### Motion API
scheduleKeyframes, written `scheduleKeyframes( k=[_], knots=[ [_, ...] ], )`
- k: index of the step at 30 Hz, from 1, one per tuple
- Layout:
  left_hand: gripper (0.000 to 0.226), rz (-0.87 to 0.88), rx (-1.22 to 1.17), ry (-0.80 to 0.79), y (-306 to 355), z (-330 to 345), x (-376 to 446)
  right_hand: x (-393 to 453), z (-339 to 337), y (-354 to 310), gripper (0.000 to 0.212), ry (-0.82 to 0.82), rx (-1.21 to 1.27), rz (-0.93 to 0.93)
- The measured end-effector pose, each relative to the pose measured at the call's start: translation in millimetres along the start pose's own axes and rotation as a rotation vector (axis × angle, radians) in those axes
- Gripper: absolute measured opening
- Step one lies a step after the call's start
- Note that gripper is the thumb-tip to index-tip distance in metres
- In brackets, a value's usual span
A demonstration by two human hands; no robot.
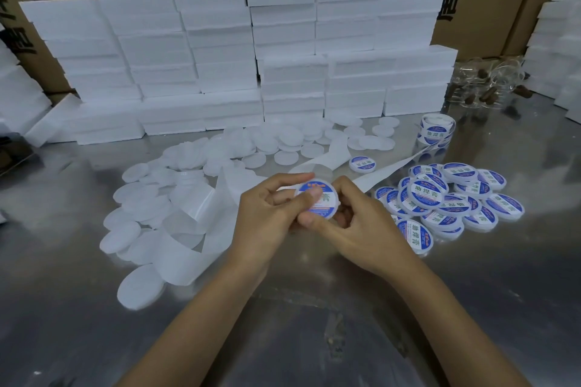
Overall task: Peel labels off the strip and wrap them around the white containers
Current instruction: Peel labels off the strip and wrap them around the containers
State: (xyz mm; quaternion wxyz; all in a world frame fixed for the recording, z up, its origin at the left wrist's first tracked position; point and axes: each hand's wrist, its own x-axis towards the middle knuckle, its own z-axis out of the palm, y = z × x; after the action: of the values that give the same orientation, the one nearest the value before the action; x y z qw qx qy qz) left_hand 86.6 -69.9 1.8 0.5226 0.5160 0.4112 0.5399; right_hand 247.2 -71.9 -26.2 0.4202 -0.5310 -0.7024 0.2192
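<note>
Unlabelled white containers (147, 223) lie heaped toward the table's (314, 308) left edge, spent backing strip (201, 229) curling among them. Mid-table, left hand (267, 214) and right hand (355, 223) both grip one round white container (319, 198); its blue-white label reads "助焊膏", partly thumb-covered. Labelled containers (440, 201) pile toward the right edge.

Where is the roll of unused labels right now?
In the head view, the label roll stands on the metal table at the far right, behind the pile of labelled containers and before the white foam boxes.
</note>
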Motion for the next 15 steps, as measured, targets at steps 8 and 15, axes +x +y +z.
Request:
scheduleKeyframes(
  k=[8,15],
  knots=[
    [0.02,0.009,0.013,-0.091,4,-2,-2,2,0,0,0.054,0.129,0.015,-0.083],
    [0.035,-0.035,0.032,-0.173,1,5,-4,6,-2,10,0.049,0.183,0.082,-0.05]
  ],
)
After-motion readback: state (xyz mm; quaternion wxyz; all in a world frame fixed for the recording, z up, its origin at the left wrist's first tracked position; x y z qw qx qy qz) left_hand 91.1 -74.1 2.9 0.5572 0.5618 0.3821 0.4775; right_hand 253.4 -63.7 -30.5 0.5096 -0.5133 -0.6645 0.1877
